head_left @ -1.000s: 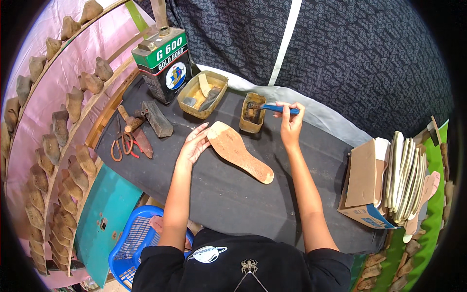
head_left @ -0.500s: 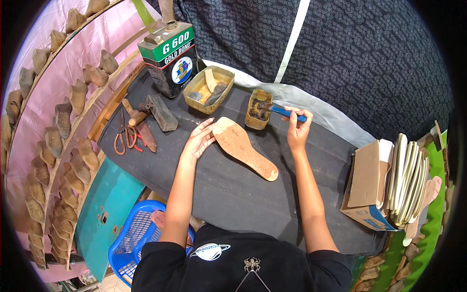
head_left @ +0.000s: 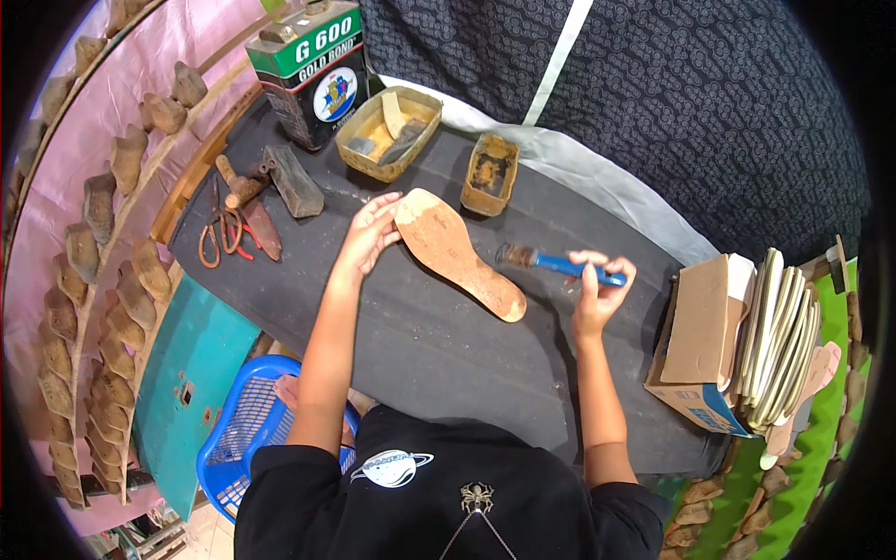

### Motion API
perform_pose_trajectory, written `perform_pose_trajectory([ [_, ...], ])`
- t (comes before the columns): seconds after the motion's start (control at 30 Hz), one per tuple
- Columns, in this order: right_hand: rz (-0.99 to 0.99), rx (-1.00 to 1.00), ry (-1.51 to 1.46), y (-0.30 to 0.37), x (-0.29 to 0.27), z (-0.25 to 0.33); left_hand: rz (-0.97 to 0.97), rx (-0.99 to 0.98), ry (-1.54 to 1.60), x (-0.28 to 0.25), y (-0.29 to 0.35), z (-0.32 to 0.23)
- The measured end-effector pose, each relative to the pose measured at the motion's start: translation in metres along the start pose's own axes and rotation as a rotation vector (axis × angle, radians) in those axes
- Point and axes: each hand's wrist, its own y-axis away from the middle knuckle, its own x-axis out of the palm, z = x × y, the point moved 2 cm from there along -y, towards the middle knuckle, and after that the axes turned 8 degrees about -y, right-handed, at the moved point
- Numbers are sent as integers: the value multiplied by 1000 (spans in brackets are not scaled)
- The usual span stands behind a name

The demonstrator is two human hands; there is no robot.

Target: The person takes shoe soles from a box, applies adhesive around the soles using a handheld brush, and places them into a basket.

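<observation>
My left hand (head_left: 371, 235) grips the upper left end of a tan shoe insole (head_left: 450, 250), which slants over the dark tabletop with its narrower end toward the lower right. In my right hand (head_left: 603, 291) is a brush (head_left: 567, 266) with a blue handle, held between thumb and fingers. Its brown-stained bristles point left, just off the insole's right edge and apparently not touching it. Beyond the insole stands a small rectangular tub (head_left: 484, 202), dark residue coating its inside.
A larger tub (head_left: 366, 167) holding scraps stands beside a green and black metal can (head_left: 313, 82). Scissors (head_left: 208, 245), a hammer (head_left: 245, 190) and a grey block (head_left: 295, 187) lie at left. A cardboard box (head_left: 693, 322) and stacked pale strips (head_left: 777, 341) occupy the right. A blue basket (head_left: 222, 455) sits below.
My right hand has drawn the brush out of the small tub and brought it nearer, beside the insole. My left hand keeps its grip on the insole. The whole view has shifted slightly.
</observation>
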Motion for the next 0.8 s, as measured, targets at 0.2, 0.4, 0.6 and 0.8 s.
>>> perform_pose_trajectory([
  [0.2, -43, -6, 119, 49, -25, 24, -2, 4, 8, 4, -4, 2],
  [0.4, 59, -124, 156, 63, -25, 28, 2, -4, -15, 6, -1, -1],
  [0.6, 186, -146, 210, 66, -19, 26, 6, -9, -25, 6, -1, 0],
  [0.8, 266, -216, 318, 62, -20, 30, 13, -1, -22, 3, -1, 1],
])
